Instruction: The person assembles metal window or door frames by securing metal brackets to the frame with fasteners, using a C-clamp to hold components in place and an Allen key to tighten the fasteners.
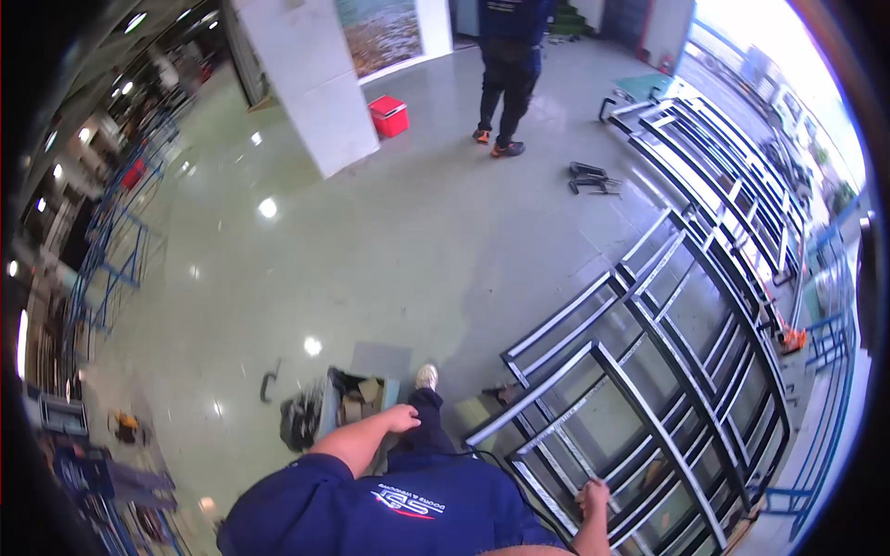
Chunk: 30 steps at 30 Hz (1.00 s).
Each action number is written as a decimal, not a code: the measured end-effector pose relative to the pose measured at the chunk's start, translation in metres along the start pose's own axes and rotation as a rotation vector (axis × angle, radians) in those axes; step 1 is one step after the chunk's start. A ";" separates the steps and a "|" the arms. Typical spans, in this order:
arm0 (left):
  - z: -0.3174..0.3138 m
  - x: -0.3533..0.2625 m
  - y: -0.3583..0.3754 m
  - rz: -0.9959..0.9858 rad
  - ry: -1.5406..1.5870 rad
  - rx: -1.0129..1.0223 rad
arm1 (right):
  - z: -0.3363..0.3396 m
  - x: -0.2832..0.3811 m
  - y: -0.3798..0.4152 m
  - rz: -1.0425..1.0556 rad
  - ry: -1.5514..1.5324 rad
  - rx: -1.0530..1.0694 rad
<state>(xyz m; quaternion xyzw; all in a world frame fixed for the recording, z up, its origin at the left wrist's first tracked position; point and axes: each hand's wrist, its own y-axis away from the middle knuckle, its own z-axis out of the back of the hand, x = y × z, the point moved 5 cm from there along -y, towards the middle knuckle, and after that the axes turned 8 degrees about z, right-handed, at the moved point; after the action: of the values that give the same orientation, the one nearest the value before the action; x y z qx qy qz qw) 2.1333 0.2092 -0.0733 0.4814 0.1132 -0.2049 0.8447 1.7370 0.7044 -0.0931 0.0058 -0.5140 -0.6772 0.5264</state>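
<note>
My left hand (401,419) is in front of my dark trouser leg, fingers curled in, with nothing showing in it. Just beyond its forearm stands an open box (357,398) of small pieces, a black bag (302,419) against its side. My right hand (593,496) hangs low on the right, closed, and overlaps the nearest metal frame (607,371) in this view; I cannot tell whether it grips anything. A thin black cable (519,477) curves past my right side toward the frames. One light shoe (426,376) shows ahead of me.
More metal frames (718,153) lie stacked at the upper right. Black clamps (591,179) rest on the floor ahead, near another person (508,79). A red box (389,117) sits by a white pillar (320,102). Blue racks (120,264) line the left; a C-shaped clamp (269,382) lies nearer.
</note>
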 end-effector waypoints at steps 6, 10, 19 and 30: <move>0.185 0.077 -0.052 0.073 0.056 -0.006 | -0.173 0.194 0.043 0.370 0.341 0.283; 0.300 0.088 -0.112 0.172 0.228 -0.023 | -0.235 0.282 0.056 0.331 0.425 0.355; 0.338 -0.167 -0.168 -0.230 0.194 0.347 | -0.224 0.318 0.025 0.202 0.158 -0.079; 0.489 -0.158 -0.378 0.058 0.070 0.172 | -0.363 0.209 -0.049 -0.424 0.156 0.462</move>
<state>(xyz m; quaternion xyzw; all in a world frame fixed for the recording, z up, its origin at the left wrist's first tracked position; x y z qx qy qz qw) 1.8179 -0.3445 -0.0517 0.5622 0.1105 -0.1726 0.8012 1.8082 0.2992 -0.1873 0.2838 -0.5997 -0.6348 0.3960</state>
